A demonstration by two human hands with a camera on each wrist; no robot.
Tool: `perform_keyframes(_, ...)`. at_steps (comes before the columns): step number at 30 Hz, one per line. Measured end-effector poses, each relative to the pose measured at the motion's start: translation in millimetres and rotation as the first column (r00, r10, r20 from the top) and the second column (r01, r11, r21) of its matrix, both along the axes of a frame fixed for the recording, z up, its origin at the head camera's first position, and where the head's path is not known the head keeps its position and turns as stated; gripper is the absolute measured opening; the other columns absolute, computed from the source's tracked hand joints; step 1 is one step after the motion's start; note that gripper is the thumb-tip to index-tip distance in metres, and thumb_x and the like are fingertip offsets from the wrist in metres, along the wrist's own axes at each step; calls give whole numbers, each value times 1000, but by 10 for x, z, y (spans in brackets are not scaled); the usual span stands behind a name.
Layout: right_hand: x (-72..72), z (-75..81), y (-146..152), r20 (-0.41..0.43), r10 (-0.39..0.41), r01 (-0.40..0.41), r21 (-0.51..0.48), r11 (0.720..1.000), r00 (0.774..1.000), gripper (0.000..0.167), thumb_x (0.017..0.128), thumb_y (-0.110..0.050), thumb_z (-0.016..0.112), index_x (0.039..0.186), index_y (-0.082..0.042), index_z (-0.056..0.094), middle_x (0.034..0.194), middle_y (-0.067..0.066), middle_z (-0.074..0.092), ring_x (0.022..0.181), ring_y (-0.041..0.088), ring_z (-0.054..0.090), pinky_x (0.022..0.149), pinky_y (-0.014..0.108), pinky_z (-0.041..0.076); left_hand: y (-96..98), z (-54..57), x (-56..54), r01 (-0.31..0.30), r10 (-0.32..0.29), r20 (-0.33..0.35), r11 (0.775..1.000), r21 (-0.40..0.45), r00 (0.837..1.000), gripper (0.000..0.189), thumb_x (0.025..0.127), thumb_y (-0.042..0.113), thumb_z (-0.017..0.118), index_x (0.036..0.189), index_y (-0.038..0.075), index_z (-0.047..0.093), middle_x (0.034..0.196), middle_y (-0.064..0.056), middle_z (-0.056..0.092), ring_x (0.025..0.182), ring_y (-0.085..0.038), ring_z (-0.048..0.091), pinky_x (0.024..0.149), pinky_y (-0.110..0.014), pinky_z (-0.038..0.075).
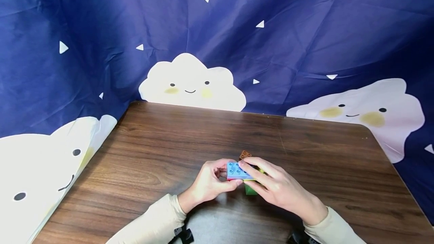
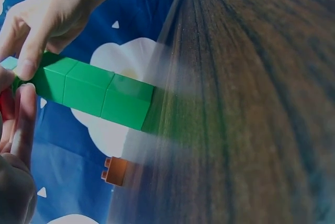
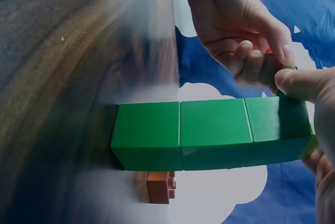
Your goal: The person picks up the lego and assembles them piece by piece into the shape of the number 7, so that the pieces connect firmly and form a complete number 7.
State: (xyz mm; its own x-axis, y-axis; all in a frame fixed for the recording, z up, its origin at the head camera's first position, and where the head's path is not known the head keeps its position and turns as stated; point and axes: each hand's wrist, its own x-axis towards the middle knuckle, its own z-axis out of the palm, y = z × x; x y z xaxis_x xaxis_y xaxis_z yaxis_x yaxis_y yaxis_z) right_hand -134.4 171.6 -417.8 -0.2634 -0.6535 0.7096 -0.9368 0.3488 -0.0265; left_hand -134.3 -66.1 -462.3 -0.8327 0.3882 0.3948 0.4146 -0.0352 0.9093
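A blue toy building brick [image 1: 234,171] with round studs lies across the top of a stack. Under its left end a strip of red brick [image 2: 7,103] shows. Green bricks [image 3: 212,130] form an upright column below, standing on the table. My left hand [image 1: 213,180] pinches the left end of the blue brick, thumb in front and fingers behind. From the right, my right hand [image 1: 279,183] grips the other end, with a finger over the studs and the thumb at the front. A yellow-green piece [image 3: 310,148] is mostly hidden by the right hand.
Behind the stack a small brown brick [image 1: 245,155] sits on the wooden table [image 1: 162,142]. A dark blue cloth [image 1: 217,29] with white clouds hangs along the table's far and left edges.
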Motion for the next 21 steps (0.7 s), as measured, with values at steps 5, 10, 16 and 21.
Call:
perform_keyframes(5,1,-63,-16,131,22,-13,-69,998,991,42,110,-32,63,140,-3,69,129,14,68,99,18,70,76,22,60,-11,-3,6,-11,11,10,1000,-10,1000,39,86,0,84,122,-7,72,102,-24,79,86,2,72,78,-24,64)
perform_keyframes(10,42,-133,2,454,92,-3,-193,981,886,46,98,-7,78,143,-6,67,131,11,68,105,12,65,81,13,54,-12,-7,7,-18,18,16,1000,-23,1000,40,85,1,85,122,-7,72,102,-24,79,86,2,71,78,-23,63)
perform_keyframes(16,59,-142,-7,620,106,94,-281,955,777,48,91,13,73,135,-7,71,129,12,70,114,11,67,92,17,56,-8,2,13,-23,23,39,999,-22,999,40,85,2,85,122,-8,71,100,-25,78,84,2,70,78,-22,63)
perform_keyframes(21,74,-149,-6,674,142,110,-317,942,725,44,92,14,73,131,-8,71,127,10,69,107,10,65,76,21,59,-14,-3,26,-12,13,76,1000,-16,997,40,87,3,84,123,-8,71,102,-25,78,86,1,71,80,-20,62)
